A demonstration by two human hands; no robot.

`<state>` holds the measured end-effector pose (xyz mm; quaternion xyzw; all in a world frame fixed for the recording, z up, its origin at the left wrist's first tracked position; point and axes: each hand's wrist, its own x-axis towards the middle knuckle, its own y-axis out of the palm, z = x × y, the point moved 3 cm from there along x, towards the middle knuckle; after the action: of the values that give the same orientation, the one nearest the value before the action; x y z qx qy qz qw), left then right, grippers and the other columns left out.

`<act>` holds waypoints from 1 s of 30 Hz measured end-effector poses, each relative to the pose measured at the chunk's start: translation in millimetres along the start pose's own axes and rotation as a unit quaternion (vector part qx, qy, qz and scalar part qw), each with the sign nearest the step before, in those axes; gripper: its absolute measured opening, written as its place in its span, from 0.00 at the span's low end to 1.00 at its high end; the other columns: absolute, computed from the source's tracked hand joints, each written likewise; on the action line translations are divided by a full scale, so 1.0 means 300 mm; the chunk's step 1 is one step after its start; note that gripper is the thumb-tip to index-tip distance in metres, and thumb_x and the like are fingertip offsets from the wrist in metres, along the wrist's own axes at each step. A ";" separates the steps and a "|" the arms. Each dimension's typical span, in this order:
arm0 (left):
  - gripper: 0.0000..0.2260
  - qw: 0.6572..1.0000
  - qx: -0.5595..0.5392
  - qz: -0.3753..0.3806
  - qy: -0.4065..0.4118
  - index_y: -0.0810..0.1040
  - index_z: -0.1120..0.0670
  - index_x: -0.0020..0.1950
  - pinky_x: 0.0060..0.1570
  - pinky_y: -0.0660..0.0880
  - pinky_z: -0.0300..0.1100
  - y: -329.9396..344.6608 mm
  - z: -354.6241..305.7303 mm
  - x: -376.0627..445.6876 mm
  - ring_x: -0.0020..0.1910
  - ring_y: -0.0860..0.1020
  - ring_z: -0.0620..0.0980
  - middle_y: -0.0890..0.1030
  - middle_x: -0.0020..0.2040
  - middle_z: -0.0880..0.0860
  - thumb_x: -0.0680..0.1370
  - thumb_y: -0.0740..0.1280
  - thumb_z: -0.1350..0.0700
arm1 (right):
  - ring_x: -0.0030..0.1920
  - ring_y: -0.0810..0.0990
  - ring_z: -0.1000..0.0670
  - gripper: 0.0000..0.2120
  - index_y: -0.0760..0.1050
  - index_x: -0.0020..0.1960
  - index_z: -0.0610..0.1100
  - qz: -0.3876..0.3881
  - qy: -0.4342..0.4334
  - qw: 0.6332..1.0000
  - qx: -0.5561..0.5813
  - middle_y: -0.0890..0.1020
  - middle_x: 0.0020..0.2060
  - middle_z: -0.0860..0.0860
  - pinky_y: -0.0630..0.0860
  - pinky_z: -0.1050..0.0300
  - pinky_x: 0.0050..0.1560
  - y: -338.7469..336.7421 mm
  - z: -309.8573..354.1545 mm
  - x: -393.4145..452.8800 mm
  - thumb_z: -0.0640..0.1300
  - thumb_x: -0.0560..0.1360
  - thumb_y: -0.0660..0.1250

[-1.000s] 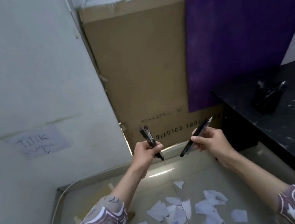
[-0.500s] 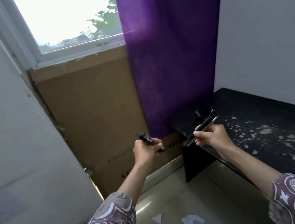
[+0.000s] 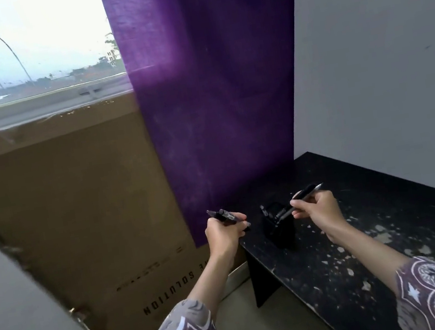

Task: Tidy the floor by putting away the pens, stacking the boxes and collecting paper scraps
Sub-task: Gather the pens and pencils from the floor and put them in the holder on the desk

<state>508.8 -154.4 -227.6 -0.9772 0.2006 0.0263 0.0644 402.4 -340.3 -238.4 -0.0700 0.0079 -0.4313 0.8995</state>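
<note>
My left hand [image 3: 222, 236] grips black pens [image 3: 226, 216], held just left of the black table's corner. My right hand [image 3: 316, 210] pinches another bunch of black pens [image 3: 301, 199], their lower tips pointing down-left at the mouth of a black pen holder [image 3: 278, 228]. The holder stands on the black table [image 3: 392, 222] near its left end, between my two hands. The paper scraps on the floor are out of view.
A large cardboard box [image 3: 75, 217] leans against the wall under the window [image 3: 18, 48]. A purple curtain [image 3: 210, 79] hangs behind the table. The table top is speckled with pale chips. Bare floor [image 3: 252, 326] lies below the table's left end.
The view has risen and swung right, so the floor scraps dropped out of sight. Both hands moved to the table, and the right hand's pens now point into the pen holder.
</note>
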 end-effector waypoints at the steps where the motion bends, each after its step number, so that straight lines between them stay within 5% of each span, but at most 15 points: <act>1: 0.09 1.000 -0.002 -0.002 -0.002 0.80 0.56 0.37 0.41 0.78 0.39 0.029 0.005 0.034 0.40 0.80 0.47 0.82 0.37 0.51 0.71 0.70 0.69 | 0.34 0.82 0.47 0.04 0.78 0.39 0.39 -0.008 -0.003 1.000 -0.013 0.82 0.36 0.42 0.81 0.52 0.45 -0.002 -0.008 0.041 0.36 0.72 0.69; 8: 0.09 1.000 0.001 0.011 0.000 0.79 0.55 0.37 0.49 0.80 0.46 0.211 0.050 0.232 0.44 0.80 0.49 0.81 0.40 0.51 0.72 0.68 0.68 | 0.36 0.82 0.46 0.03 0.80 0.42 0.38 0.010 -0.048 0.991 -0.124 0.83 0.35 0.42 0.80 0.55 0.45 0.019 -0.051 0.259 0.39 0.72 0.70; 12: 0.07 0.999 0.019 0.025 0.008 0.79 0.57 0.39 0.49 0.80 0.46 0.302 0.076 0.326 0.45 0.81 0.52 0.82 0.42 0.55 0.72 0.69 0.68 | 0.34 0.79 0.55 0.03 0.79 0.41 0.39 0.047 -0.071 0.980 -0.181 0.82 0.35 0.47 0.73 0.71 0.35 0.045 -0.088 0.338 0.40 0.72 0.69; 16: 0.05 0.997 0.060 0.049 0.013 0.79 0.58 0.41 0.42 0.78 0.39 0.383 0.101 0.398 0.45 0.80 0.51 0.82 0.45 0.58 0.73 0.69 0.67 | 0.35 0.77 0.60 0.03 0.78 0.41 0.41 0.076 -0.078 0.976 -0.189 0.80 0.34 0.53 0.70 0.77 0.32 0.070 -0.125 0.388 0.39 0.73 0.69; 19: 0.06 0.991 0.107 0.068 0.032 0.78 0.56 0.40 0.36 0.74 0.34 0.430 0.121 0.444 0.40 0.78 0.46 0.80 0.41 0.52 0.73 0.69 0.66 | 0.36 0.77 0.61 0.02 0.80 0.43 0.41 0.085 -0.095 0.974 -0.188 0.80 0.35 0.53 0.71 0.76 0.34 0.088 -0.141 0.424 0.39 0.73 0.69; 24: 0.07 0.984 0.153 0.085 0.042 0.78 0.55 0.39 0.47 0.79 0.42 0.463 0.152 0.489 0.44 0.79 0.47 0.80 0.42 0.51 0.72 0.69 0.66 | 0.35 0.78 0.58 0.03 0.80 0.41 0.41 0.082 -0.096 0.975 -0.182 0.81 0.35 0.49 0.71 0.74 0.34 0.104 -0.156 0.473 0.40 0.72 0.70; 28: 0.05 0.983 0.168 0.071 0.037 0.79 0.57 0.41 0.33 0.75 0.33 0.454 0.167 0.508 0.40 0.78 0.46 0.79 0.43 0.52 0.73 0.69 0.66 | 0.33 0.77 0.58 0.05 0.79 0.39 0.40 0.044 -0.093 0.982 -0.156 0.80 0.32 0.50 0.70 0.75 0.33 0.098 -0.156 0.490 0.41 0.72 0.70; 30: 0.05 0.982 0.176 0.062 0.038 0.79 0.57 0.41 0.35 0.74 0.33 0.446 0.167 0.515 0.40 0.78 0.46 0.79 0.42 0.52 0.72 0.69 0.66 | 0.31 0.76 0.57 0.06 0.78 0.36 0.42 0.029 -0.089 0.986 -0.137 0.79 0.29 0.52 0.69 0.75 0.31 0.096 -0.161 0.489 0.40 0.72 0.70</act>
<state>596.4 -329.4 -304.5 -0.9366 0.2646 -0.0431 0.2259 513.3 -442.3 -283.3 -0.2308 -0.0111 -0.3917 0.8906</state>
